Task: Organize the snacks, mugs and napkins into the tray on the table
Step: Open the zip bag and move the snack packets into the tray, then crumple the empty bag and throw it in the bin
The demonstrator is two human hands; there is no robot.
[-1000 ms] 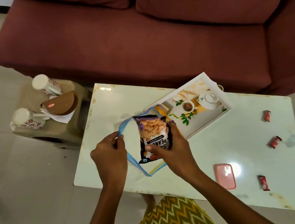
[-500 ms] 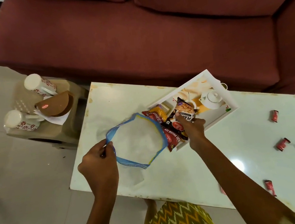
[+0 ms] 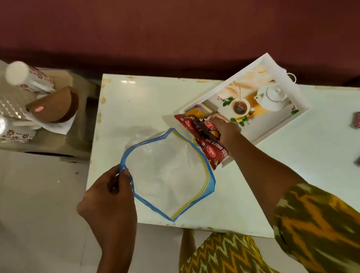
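While the right hand (image 3: pixel 227 130) is holding the packets (image 3: pixel 199 131) at the tray's (image 3: pixel 276 131) near end, fingers curling round them, it should be laying them flat; the left hand (image 3: pixel 108 204) is pinching the empty bag (image 3: pixel 170 174).

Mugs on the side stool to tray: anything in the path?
Partly. The brown napkin holder sits beside the mugs, toward the tray, and snack packets gripped by the right hand fill its left end. Nothing else on the table between; the zip bag lies nearer the person.
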